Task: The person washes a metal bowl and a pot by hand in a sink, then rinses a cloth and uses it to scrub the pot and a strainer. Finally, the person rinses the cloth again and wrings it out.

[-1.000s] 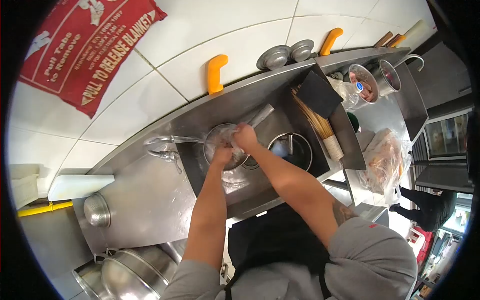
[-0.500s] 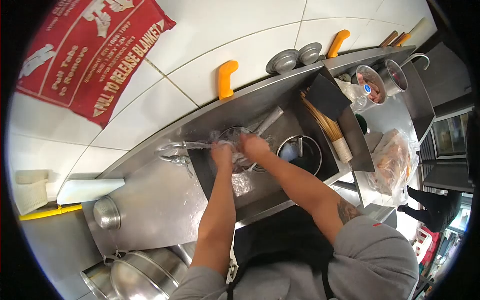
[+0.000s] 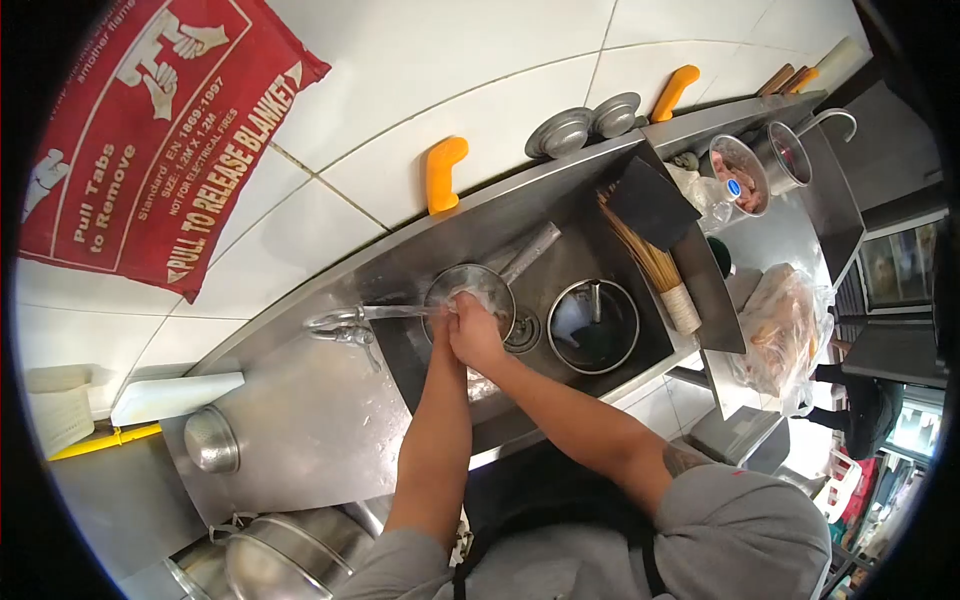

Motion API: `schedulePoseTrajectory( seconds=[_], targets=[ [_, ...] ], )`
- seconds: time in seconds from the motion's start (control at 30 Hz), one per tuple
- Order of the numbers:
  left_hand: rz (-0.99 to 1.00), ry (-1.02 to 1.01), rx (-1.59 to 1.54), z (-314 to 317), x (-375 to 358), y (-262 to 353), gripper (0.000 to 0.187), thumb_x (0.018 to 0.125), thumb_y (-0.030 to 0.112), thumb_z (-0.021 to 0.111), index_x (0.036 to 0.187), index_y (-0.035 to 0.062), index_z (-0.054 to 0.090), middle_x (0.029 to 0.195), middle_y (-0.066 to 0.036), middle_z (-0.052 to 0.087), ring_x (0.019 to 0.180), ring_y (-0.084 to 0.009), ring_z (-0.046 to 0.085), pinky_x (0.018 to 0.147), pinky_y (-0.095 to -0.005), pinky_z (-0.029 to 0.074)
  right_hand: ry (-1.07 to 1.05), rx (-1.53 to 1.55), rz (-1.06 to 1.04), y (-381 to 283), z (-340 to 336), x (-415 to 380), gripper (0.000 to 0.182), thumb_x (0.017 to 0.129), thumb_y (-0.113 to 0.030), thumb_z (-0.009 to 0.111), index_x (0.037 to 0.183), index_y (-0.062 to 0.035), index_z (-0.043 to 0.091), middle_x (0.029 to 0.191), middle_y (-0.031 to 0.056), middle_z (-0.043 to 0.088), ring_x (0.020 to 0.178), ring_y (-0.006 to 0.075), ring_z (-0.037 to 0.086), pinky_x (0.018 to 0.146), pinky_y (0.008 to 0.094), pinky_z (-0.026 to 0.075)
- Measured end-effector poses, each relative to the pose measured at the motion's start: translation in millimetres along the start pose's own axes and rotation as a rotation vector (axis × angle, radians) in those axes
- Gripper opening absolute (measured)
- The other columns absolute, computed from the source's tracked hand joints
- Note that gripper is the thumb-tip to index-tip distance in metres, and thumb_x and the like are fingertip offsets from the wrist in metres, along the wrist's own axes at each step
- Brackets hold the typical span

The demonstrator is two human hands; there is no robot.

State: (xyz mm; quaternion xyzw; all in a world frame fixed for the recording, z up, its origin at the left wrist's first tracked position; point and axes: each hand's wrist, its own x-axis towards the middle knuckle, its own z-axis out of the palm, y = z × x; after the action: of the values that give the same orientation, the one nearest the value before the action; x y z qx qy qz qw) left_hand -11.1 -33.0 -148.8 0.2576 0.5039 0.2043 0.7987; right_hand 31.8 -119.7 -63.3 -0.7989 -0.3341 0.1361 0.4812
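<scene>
My right hand (image 3: 475,332) is wrapped over my left hand (image 3: 441,326) in the sink. Most of the left hand's fingers are hidden beneath it. Water streams from the tap (image 3: 345,325) onto both hands. Under them sits a metal saucepan (image 3: 466,276), its long handle pointing up and right toward the sink's back wall. A round dark pot (image 3: 594,327) with a metal utensil in it stands to the right, near the drain (image 3: 522,331).
A long-bristled brush (image 3: 655,265) leans at the sink's right end, beside a dark square piece (image 3: 652,203). Beyond are a bottle (image 3: 716,200), a pot of raw meat (image 3: 740,172) and a bagged food item (image 3: 785,325). A metal bowl (image 3: 212,440) rests on the left drainboard.
My hands, earlier side by side in the splashing water, have come together, the right now over the left. The view has shifted slightly, and more of the saucepan shows.
</scene>
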Motion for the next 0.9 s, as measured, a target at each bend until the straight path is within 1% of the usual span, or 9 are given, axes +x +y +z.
schedulePoseTrajectory(
  seconds=[0.1,0.2,0.23,0.33,0.37,0.47,0.57,0.77,0.9],
  targets=[
    [0.073,0.019,0.042,-1,-3,19,0.025,0.091,0.019,0.053,0.109,0.0017,0.057,0.100,-0.011,0.061,0.089,-0.0244,0.060,0.075,-0.0377,0.050,-0.207,-0.037,0.177,-11,-26,10,0.038,0.090,-0.035,0.056,0.105,-0.0001,0.056,0.087,0.0258,0.062,0.084,0.0440,0.061,0.073,0.0498,0.049],
    [0.247,0.035,0.170,26,-42,54,0.023,0.094,0.022,0.050,0.105,0.0024,0.056,0.102,-0.010,0.060,0.091,-0.0223,0.060,0.077,-0.0375,0.049,-0.501,-0.323,-0.088,24,-39,21,0.038,0.090,-0.038,0.055,0.102,-0.0017,0.057,0.091,0.0234,0.064,0.086,0.0399,0.063,0.073,0.0471,0.051],
    [0.298,0.093,0.437,28,-53,54,0.021,0.092,0.020,0.053,0.100,0.0016,0.057,0.102,-0.010,0.062,0.090,-0.0236,0.061,0.075,-0.0372,0.048,-0.558,-0.478,-0.114,43,-26,24,0.044,0.089,-0.040,0.054,0.112,-0.0018,0.053,0.101,0.0219,0.063,0.095,0.0377,0.063,0.079,0.0451,0.052],
    [0.498,0.195,1.171,20,-45,23,0.015,0.083,0.014,0.060,0.094,0.0041,0.060,0.093,-0.017,0.063,0.086,-0.0301,0.061,0.076,-0.0402,0.046,-0.380,-0.672,-0.155,78,2,20,0.026,0.086,-0.028,0.058,0.099,-0.0054,0.059,0.098,0.0185,0.066,0.093,0.0352,0.064,0.073,0.0447,0.053],
    [0.949,0.091,1.333,-19,3,-17,0.017,0.079,0.011,0.057,0.094,0.0042,0.061,0.093,-0.022,0.061,0.084,-0.0341,0.061,0.075,-0.0438,0.047,-0.427,-0.633,-0.040,84,11,26,0.024,0.085,-0.025,0.057,0.099,-0.0048,0.059,0.098,0.0198,0.066,0.093,0.0358,0.064,0.074,0.0452,0.053],
    [0.778,0.036,1.597,-53,51,-59,0.018,0.085,0.013,0.051,0.098,0.0044,0.060,0.094,-0.017,0.063,0.086,-0.0309,0.062,0.074,-0.0441,0.049,-0.440,-0.473,0.263,84,28,33,0.022,0.083,-0.017,0.057,0.100,-0.0027,0.058,0.098,0.0239,0.065,0.091,0.0384,0.064,0.076,0.0470,0.052],
    [-0.052,0.116,0.019,3,1,-22,0.023,0.091,0.020,0.050,0.107,0.0061,0.059,0.101,-0.011,0.063,0.089,-0.0274,0.061,0.075,-0.0427,0.051,-0.211,-0.240,0.406,40,4,33,0.024,0.082,-0.012,0.055,0.103,-0.0004,0.057,0.096,0.0274,0.064,0.089,0.0422,0.062,0.075,0.0494,0.051],
    [-0.066,-0.078,-0.294,-39,32,-35,0.026,0.095,0.021,0.049,0.116,0.0089,0.057,0.097,-0.009,0.064,0.084,-0.0249,0.063,0.071,-0.0412,0.053,0.069,0.058,0.087,-15,1,-19,0.027,0.085,-0.019,0.057,0.106,-0.0015,0.054,0.083,0.0237,0.065,0.081,0.0439,0.062,0.071,0.0512,0.049],
    [-0.050,0.094,-0.080,32,-68,46,0.018,0.092,0.018,0.054,0.104,0.0048,0.060,0.093,-0.009,0.064,0.081,-0.0236,0.061,0.071,-0.0392,0.050,-0.411,-0.326,0.141,3,-31,10,0.030,0.088,-0.032,0.055,0.100,-0.0042,0.056,0.089,0.0218,0.065,0.089,0.0387,0.062,0.076,0.0502,0.045]
  ],
)
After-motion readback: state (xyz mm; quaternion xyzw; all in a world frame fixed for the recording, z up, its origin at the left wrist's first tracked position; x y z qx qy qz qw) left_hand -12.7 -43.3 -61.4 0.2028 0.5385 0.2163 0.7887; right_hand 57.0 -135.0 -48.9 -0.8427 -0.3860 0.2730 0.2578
